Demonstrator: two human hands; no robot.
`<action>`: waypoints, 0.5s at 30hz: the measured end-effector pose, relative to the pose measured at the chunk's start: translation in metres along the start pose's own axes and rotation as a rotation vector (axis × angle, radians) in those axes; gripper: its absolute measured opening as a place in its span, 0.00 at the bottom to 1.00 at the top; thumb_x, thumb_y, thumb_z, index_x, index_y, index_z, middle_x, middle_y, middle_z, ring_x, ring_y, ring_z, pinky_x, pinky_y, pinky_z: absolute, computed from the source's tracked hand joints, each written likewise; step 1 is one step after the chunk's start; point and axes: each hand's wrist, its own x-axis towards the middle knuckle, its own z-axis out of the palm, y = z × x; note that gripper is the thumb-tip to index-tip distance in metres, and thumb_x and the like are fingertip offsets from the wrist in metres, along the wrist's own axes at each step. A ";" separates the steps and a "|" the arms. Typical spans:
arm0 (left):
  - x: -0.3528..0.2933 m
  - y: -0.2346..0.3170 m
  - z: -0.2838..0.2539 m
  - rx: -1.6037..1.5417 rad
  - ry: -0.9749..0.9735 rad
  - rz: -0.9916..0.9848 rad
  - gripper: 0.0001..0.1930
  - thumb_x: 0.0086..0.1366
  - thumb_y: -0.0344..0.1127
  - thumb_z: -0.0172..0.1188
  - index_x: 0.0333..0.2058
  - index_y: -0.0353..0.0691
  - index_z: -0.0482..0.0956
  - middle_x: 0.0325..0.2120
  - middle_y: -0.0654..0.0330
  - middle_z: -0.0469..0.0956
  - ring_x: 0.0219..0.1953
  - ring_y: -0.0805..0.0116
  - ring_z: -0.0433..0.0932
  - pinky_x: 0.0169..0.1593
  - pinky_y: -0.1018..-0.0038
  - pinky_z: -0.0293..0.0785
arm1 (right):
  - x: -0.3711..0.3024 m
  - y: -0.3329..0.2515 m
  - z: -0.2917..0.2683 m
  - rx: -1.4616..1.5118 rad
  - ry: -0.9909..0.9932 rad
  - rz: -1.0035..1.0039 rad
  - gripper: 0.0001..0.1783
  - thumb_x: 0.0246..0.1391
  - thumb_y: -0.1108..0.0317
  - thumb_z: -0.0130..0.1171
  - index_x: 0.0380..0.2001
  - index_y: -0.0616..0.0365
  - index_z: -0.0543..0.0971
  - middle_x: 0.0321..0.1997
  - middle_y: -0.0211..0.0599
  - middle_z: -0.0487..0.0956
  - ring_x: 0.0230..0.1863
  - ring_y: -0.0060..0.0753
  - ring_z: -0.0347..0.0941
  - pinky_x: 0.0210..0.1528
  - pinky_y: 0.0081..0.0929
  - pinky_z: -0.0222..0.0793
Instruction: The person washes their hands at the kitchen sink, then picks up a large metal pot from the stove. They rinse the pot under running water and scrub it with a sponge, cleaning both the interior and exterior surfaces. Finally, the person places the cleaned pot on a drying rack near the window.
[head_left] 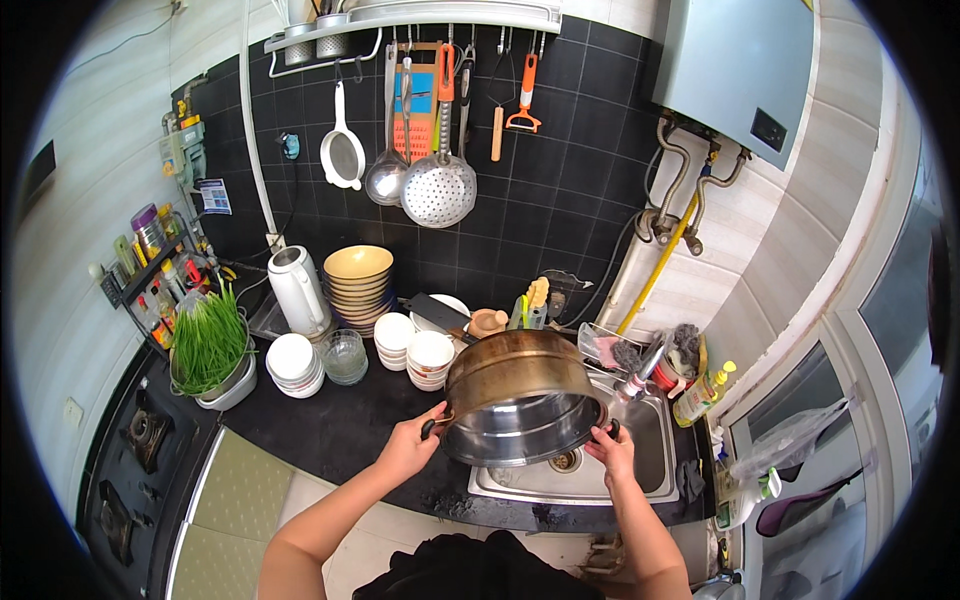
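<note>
A large metal pot (520,365), browned on its outside, is held up over the sink (655,465). It is tilted so that its shiny inner wall faces me. My left hand (408,445) grips the black handle on its left side. On the other side, my right hand (614,452) is closed round the second handle. Part of the sink basin and the drain (566,461) show below the pot's rim; the rest is hidden behind the pot.
White bowls (294,362), glass bowls (344,357) and a tall stack of yellow bowls (358,265) stand left on the black counter. A cleaver (438,314) lies behind the pot. A yellow-capped bottle (703,395) stands right of the sink. Ladles and a skimmer (440,190) hang above.
</note>
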 end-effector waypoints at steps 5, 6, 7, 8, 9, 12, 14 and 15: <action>-0.008 -0.010 -0.005 -0.441 0.041 -0.380 0.19 0.53 0.21 0.45 0.46 0.30 0.69 0.28 0.59 0.76 0.27 0.76 0.75 0.31 0.80 0.72 | -0.002 -0.022 0.005 -0.186 -0.127 -0.059 0.19 0.44 0.74 0.59 0.42 0.56 0.70 0.34 0.30 0.74 0.25 0.28 0.75 0.23 0.19 0.72; -0.012 -0.005 -0.009 -0.463 0.051 -0.456 0.19 0.53 0.21 0.45 0.46 0.29 0.69 0.27 0.59 0.76 0.26 0.75 0.75 0.29 0.80 0.73 | -0.002 -0.023 0.007 -0.197 -0.151 -0.059 0.21 0.44 0.75 0.58 0.44 0.57 0.69 0.35 0.30 0.74 0.25 0.28 0.75 0.23 0.18 0.72; -0.017 -0.015 -0.010 -0.523 0.080 -0.452 0.17 0.53 0.20 0.45 0.44 0.28 0.70 0.24 0.57 0.75 0.22 0.71 0.75 0.26 0.77 0.74 | -0.003 -0.023 0.009 -0.208 -0.176 -0.059 0.22 0.45 0.75 0.58 0.46 0.57 0.68 0.36 0.31 0.74 0.25 0.28 0.75 0.22 0.18 0.72; -0.020 -0.014 -0.013 -0.535 0.097 -0.483 0.17 0.53 0.20 0.45 0.44 0.28 0.70 0.24 0.56 0.75 0.22 0.71 0.75 0.26 0.76 0.74 | -0.002 -0.024 0.011 -0.219 -0.201 -0.059 0.24 0.45 0.75 0.57 0.49 0.57 0.67 0.38 0.31 0.74 0.25 0.28 0.75 0.22 0.18 0.71; -0.022 -0.014 -0.015 -0.544 0.105 -0.522 0.17 0.53 0.20 0.45 0.44 0.28 0.70 0.23 0.56 0.75 0.21 0.70 0.75 0.26 0.75 0.74 | 0.001 -0.018 0.010 -0.238 -0.232 -0.047 0.26 0.46 0.76 0.55 0.52 0.57 0.65 0.41 0.33 0.74 0.26 0.28 0.75 0.22 0.17 0.71; -0.030 -0.015 -0.021 -0.436 0.155 -0.579 0.14 0.52 0.21 0.45 0.38 0.29 0.73 0.22 0.56 0.76 0.18 0.71 0.75 0.22 0.77 0.73 | 0.001 0.002 0.009 -0.220 -0.289 0.013 0.25 0.49 0.78 0.51 0.53 0.57 0.64 0.43 0.35 0.74 0.27 0.28 0.76 0.22 0.16 0.70; -0.036 -0.025 -0.032 -0.405 0.170 -0.646 0.11 0.52 0.21 0.45 0.34 0.30 0.74 0.21 0.56 0.76 0.18 0.72 0.74 0.21 0.78 0.72 | 0.005 0.025 0.010 -0.213 -0.345 0.050 0.26 0.50 0.79 0.47 0.55 0.57 0.62 0.46 0.37 0.73 0.28 0.29 0.76 0.23 0.18 0.71; -0.038 -0.030 -0.036 -0.373 0.184 -0.658 0.09 0.52 0.21 0.45 0.31 0.31 0.74 0.21 0.56 0.76 0.17 0.72 0.74 0.22 0.79 0.72 | 0.004 0.033 0.012 -0.215 -0.368 0.078 0.27 0.50 0.79 0.46 0.56 0.57 0.60 0.47 0.37 0.72 0.28 0.29 0.76 0.23 0.18 0.72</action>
